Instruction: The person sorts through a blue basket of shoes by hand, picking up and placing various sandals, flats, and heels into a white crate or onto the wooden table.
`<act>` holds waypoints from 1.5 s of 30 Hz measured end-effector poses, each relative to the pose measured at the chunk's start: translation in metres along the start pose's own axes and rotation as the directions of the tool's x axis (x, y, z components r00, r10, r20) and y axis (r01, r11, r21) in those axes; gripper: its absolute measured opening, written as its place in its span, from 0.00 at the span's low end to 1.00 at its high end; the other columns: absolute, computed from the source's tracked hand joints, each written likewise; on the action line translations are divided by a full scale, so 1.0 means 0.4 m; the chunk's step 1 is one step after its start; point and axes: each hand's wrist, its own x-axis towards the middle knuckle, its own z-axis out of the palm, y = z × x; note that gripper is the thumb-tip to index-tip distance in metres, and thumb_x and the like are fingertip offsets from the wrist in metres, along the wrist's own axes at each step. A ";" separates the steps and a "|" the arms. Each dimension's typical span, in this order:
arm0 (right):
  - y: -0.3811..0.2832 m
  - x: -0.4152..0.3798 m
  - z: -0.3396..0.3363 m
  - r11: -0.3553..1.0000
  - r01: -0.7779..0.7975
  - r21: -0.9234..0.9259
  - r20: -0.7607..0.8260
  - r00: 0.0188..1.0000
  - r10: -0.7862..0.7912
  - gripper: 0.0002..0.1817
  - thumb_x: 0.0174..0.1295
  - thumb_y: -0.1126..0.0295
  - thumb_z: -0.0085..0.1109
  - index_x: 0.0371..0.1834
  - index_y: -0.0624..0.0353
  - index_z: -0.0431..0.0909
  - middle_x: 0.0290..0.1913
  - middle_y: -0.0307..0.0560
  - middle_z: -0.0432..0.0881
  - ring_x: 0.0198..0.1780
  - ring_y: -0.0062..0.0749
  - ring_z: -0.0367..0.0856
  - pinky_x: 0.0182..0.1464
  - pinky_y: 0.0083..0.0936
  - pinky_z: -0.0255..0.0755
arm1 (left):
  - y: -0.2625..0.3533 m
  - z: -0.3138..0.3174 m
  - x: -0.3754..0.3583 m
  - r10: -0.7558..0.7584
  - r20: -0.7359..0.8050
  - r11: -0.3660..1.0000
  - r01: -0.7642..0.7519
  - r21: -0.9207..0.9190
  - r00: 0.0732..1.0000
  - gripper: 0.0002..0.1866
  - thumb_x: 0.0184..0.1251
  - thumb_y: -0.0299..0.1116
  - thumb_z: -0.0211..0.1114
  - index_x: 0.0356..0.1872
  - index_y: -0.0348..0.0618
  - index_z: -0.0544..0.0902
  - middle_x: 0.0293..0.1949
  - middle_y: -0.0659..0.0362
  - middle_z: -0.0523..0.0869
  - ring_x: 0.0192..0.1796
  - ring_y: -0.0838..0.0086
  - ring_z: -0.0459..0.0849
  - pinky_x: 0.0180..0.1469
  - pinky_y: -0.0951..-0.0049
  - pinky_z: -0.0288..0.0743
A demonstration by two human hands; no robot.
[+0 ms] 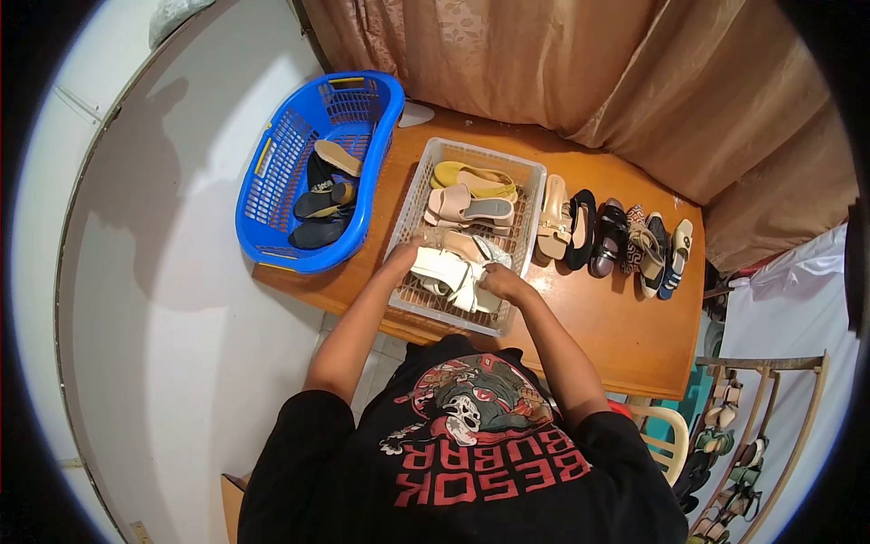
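Observation:
A pair of white sandals [446, 275] lies in the near part of a clear plastic basket [535, 218]. My left hand [404, 257] is closed at the sandals' left end, its fingertips partly hidden. At their right end, my right hand [504, 282] has its fingers closed on the sandals. Just behind them sits a beige shoe [462, 245], partly covered. Farther back in the same basket are pale pink sandals [462, 207] and yellow flat shoes [471, 179].
Left of the basket, a blue laundry basket [367, 213] holds several dark shoes and a tan-soled one. A row of several shoes [609, 238] stands on the wooden table [598, 326] to the right. A brown curtain [544, 63] hangs behind; a shoe rack [770, 364] and chair [666, 435] are lower right.

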 end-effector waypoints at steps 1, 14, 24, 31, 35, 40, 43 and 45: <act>0.010 0.024 0.001 0.998 0.004 -0.058 0.039 0.999 -0.002 0.30 0.53 0.67 0.65 0.59 0.74 0.77 0.56 0.65 0.82 0.56 0.51 0.81 0.59 0.36 0.73 | -0.009 0.004 0.004 0.006 -0.036 0.997 -0.003 0.076 0.999 0.37 0.71 0.57 0.55 0.62 0.28 0.77 0.60 0.40 0.81 0.66 0.59 0.76 0.71 0.58 0.61; 0.029 0.073 0.034 0.930 0.026 -0.368 -0.024 0.999 -0.037 0.21 0.56 0.71 0.55 0.52 0.67 0.82 0.48 0.68 0.84 0.56 0.59 0.82 0.58 0.40 0.77 | -0.108 0.027 0.084 0.124 -0.092 0.873 -0.065 0.483 0.988 0.40 0.68 0.61 0.59 0.60 0.27 0.78 0.58 0.33 0.81 0.63 0.44 0.79 0.67 0.54 0.70; -0.028 -0.053 0.005 0.847 0.049 -0.530 -0.140 0.980 -0.144 0.31 0.52 0.64 0.69 0.60 0.57 0.72 0.54 0.61 0.78 0.53 0.56 0.82 0.55 0.45 0.78 | -0.039 0.053 -0.090 0.306 -0.043 0.751 -0.213 0.625 0.951 0.34 0.70 0.60 0.57 0.60 0.38 0.80 0.57 0.38 0.83 0.61 0.45 0.80 0.64 0.53 0.72; -0.016 -0.063 0.078 0.755 0.005 -0.655 -0.153 0.978 -0.139 0.50 0.36 0.61 0.80 0.67 0.54 0.63 0.59 0.60 0.70 0.60 0.60 0.75 0.59 0.49 0.73 | -0.067 0.055 -0.053 0.327 -0.008 0.704 -0.238 0.669 0.945 0.35 0.71 0.61 0.56 0.64 0.39 0.76 0.60 0.37 0.78 0.64 0.44 0.77 0.66 0.51 0.70; -0.023 -0.077 0.080 0.735 -0.012 -0.678 -0.199 0.965 -0.168 0.51 0.35 0.61 0.79 0.68 0.54 0.65 0.61 0.59 0.69 0.64 0.55 0.68 0.63 0.48 0.67 | -0.050 0.065 -0.086 0.308 -0.011 0.635 -0.197 0.747 0.951 0.36 0.71 0.61 0.55 0.67 0.41 0.72 0.65 0.37 0.72 0.69 0.44 0.69 0.69 0.50 0.65; 0.029 -0.054 0.095 0.721 0.021 -0.693 -0.187 0.960 -0.208 0.51 0.36 0.64 0.77 0.71 0.53 0.64 0.62 0.58 0.70 0.64 0.55 0.69 0.64 0.47 0.66 | -0.045 0.072 -0.102 0.360 0.102 0.589 -0.311 0.746 0.927 0.36 0.70 0.60 0.58 0.68 0.43 0.72 0.66 0.41 0.70 0.70 0.45 0.65 0.72 0.49 0.58; 0.030 -0.059 0.091 0.722 0.041 -0.691 -0.168 0.962 -0.214 0.51 0.36 0.65 0.76 0.72 0.54 0.64 0.62 0.56 0.71 0.64 0.54 0.70 0.64 0.46 0.66 | -0.040 0.075 -0.132 0.515 0.204 0.399 -0.444 0.803 0.832 0.35 0.64 0.48 0.69 0.68 0.42 0.72 0.63 0.44 0.73 0.66 0.49 0.70 0.69 0.55 0.64; 0.028 -0.062 0.092 0.729 0.056 -0.683 -0.169 0.958 -0.232 0.51 0.36 0.66 0.75 0.72 0.54 0.65 0.61 0.55 0.72 0.63 0.54 0.70 0.64 0.45 0.66 | -0.036 0.073 -0.129 0.488 0.237 0.411 -0.461 0.786 0.840 0.34 0.64 0.47 0.70 0.67 0.42 0.72 0.63 0.45 0.74 0.66 0.50 0.70 0.69 0.56 0.64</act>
